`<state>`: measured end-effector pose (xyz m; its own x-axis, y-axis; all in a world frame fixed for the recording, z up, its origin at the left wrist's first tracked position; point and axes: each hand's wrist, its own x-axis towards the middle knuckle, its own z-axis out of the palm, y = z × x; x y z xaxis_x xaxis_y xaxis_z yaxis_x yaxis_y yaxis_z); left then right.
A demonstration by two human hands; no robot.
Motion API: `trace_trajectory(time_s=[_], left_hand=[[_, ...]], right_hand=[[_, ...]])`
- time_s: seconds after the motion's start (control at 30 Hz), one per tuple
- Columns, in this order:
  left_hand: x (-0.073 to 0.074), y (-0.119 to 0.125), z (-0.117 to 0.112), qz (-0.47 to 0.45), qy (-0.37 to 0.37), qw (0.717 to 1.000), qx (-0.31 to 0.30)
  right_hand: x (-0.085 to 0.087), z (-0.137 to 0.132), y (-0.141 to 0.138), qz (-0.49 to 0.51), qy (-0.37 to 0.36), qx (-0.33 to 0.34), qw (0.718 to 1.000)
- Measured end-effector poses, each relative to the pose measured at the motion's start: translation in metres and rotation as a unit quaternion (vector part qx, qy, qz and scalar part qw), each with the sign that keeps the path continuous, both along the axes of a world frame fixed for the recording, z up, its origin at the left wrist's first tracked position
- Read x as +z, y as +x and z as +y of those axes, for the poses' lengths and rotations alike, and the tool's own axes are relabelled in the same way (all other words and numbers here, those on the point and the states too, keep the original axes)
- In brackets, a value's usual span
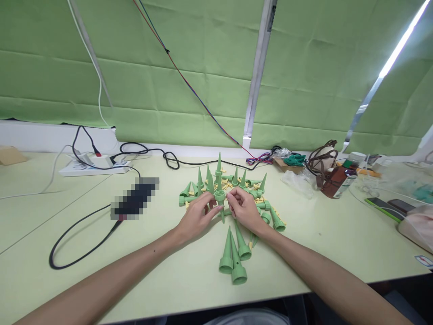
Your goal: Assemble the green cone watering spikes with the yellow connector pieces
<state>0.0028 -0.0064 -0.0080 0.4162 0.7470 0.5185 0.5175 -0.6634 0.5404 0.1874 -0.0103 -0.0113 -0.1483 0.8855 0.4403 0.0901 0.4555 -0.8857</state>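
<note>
My left hand grips a green plastic watering spike, its round open cup up and its point down. Right beside it, my right hand has thumb and fingers pinched together at the cup's side; whatever lies between them is too small to make out. Behind both hands spreads a pile of similar green spikes, some upright and some on their sides. Small yellow plastic pieces are scattered among them. Closer to me, several loose spikes lie with their cups towards the table's front edge.
A black cable loops across the left of the table, near a blurred dark object and a white power strip. At right stand a brown bottle, plastic bags and a green-edged phone.
</note>
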Motion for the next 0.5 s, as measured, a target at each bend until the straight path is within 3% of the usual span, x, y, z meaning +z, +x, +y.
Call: trace_trajectory(time_s=[0.5], left_hand=[[0.0009,-0.0010,-0.0011,-0.019,0.041,0.999,-0.022]], right_hand=[[0.0049,-0.0030,0.0005,-0.023,0.026,0.009,0.999]])
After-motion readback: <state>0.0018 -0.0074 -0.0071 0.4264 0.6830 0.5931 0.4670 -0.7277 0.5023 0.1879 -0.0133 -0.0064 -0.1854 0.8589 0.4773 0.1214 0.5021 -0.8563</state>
